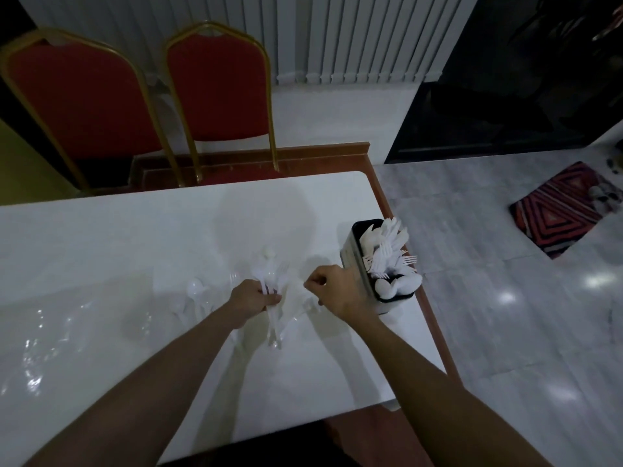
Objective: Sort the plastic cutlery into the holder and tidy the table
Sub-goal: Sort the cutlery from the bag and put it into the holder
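Both forearms come in from the bottom edge, cut off above the elbow; body not in shot. Near edge of the bench (pixel 135 230) is partly lost in shadow, and the left side is washed out by glare patches.

Left hand (pixel 251 299): fingers curled round a bundle of white cutlery (pixel 268 273), gripped mid-handle. Heads stick out past the hand on the far side and handle ends trail toward the camera. At least one spoon bowl is readable at the top; the rest is white-on-white and blurred, so no count or type.

Right hand (pixel 337 291): knuckles up, fingers curled, thumb and forefinger tips close together. Can't tell whether it pinches anything, since the fingertips are turned away and the surface under them is pale. A faint white shape lies just below it on the bench, not identifiable.

Loose spoons (pixel 195 289) lie on the bench left of the left hand, barely separable from the top.

Holder (pixel 357 257): black, upright near the bench's right edge, just beyond the right hand, which overlaps its lower left corner. It is packed with white forks and spoons (pixel 387 254), heads up; compartment dividers are hidden by the contents.

Beyond the bench are two red chairs (pixel 219 85) with gold frames, the left one clipped by the frame edge. A striped rug (pixel 569 203) lies on the tiled floor at right. The far right corner is too dark to read.
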{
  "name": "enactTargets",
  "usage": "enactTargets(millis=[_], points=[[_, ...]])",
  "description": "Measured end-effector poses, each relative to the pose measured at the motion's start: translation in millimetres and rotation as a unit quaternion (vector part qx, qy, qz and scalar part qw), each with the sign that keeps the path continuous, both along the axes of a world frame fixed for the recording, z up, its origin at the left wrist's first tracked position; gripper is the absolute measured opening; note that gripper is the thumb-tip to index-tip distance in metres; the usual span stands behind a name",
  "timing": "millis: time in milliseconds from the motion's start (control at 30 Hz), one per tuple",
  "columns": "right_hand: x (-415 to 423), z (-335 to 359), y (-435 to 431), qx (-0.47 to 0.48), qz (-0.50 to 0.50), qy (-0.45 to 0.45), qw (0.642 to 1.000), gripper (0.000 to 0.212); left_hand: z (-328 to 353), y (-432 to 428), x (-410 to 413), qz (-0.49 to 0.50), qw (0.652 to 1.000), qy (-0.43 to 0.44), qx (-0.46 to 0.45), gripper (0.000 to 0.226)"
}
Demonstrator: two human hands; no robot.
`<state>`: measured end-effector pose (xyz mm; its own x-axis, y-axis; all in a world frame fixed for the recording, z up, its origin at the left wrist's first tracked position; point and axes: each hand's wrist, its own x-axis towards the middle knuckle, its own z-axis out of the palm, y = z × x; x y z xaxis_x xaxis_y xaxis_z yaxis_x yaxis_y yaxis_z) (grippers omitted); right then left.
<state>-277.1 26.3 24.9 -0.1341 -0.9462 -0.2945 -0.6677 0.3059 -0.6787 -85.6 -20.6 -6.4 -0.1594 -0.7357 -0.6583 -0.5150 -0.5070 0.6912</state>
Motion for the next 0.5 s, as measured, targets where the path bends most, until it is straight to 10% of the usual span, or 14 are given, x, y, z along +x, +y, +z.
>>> enactTargets(millis=[500], points=[[39, -58, 2, 0.11, -0.007, 0.012, 0.994, 0.017, -34, 13, 35, -0.006, 0.992, -0.108, -0.062, 0.029]])
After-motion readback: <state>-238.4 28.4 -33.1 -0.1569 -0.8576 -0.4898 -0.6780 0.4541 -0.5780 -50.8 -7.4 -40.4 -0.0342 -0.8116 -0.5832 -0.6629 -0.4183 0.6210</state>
